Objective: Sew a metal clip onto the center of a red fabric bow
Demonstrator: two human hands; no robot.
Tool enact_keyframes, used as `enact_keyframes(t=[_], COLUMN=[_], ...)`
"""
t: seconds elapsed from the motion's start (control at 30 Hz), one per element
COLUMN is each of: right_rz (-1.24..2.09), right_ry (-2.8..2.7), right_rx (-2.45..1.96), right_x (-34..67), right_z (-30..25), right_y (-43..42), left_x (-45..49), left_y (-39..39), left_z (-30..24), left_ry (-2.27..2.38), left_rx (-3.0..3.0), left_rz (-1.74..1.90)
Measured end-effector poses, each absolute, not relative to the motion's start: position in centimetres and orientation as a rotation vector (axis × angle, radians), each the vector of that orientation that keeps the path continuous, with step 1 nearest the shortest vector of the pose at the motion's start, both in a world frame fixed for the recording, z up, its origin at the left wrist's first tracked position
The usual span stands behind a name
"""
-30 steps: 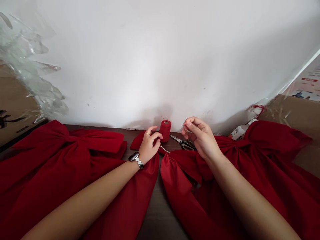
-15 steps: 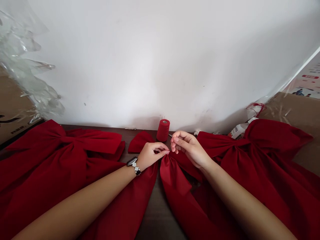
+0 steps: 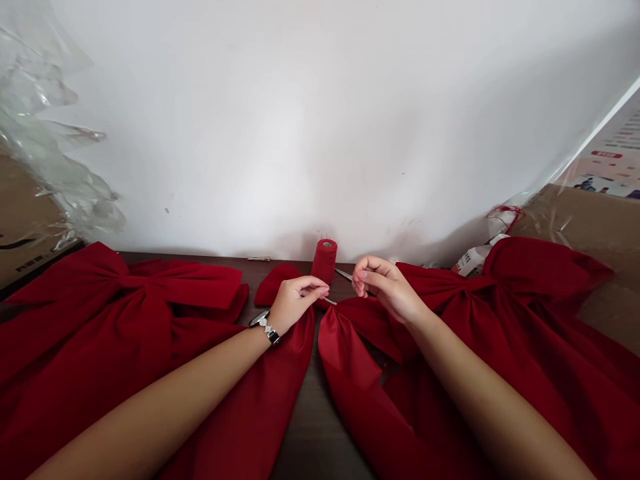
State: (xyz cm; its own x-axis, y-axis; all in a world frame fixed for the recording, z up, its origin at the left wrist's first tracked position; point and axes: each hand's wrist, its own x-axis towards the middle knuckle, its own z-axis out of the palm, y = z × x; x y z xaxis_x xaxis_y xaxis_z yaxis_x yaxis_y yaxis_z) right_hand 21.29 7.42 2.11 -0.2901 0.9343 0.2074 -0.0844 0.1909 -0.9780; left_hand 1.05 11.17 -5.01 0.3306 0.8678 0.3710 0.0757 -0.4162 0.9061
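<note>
My left hand lies on a small fold of red cloth, its fingertips pinching the cloth just below a spool of red thread. A thin metal sliver, perhaps a needle, shows beyond those fingertips. My right hand hangs curled a little to the right of the spool, thumb against forefinger; anything held there is too fine to see. It covers most of a pair of scissors, leaving only a blade tip visible. Large red cloth bows lie under both forearms.
The dark wooden table runs along a white wall. Crumpled clear plastic hangs at upper left above a cardboard box. At right stand another cardboard box, a printed packet and a tangle of red thread.
Since a second ago my hands have come closer together, and my right hand has moved left over the scissors, hiding their handles. My left hand has closed on the red cloth.
</note>
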Motion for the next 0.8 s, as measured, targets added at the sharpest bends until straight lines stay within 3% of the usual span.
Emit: enact_keyframes(t=[0.23,0.43,0.8], right_rz=[1.32,0.822,0.563], right_ry=[-2.287,-2.061,-2.226], right_rx=[-1.099,-1.153,-1.058], right_x=[22.8,21.7,20.8], right_z=[3.4,1.9,0.5], right_y=[7.0,7.7,7.8], left_x=[0.7,0.8,0.8], left_y=[11.3,10.7,10.7], left_z=[-4.8,-4.1,-4.1], left_ry=[0.891,0.833,0.755], left_rx=[1.936,2.348,2.376], left_rz=[1.338,1.344,1.234])
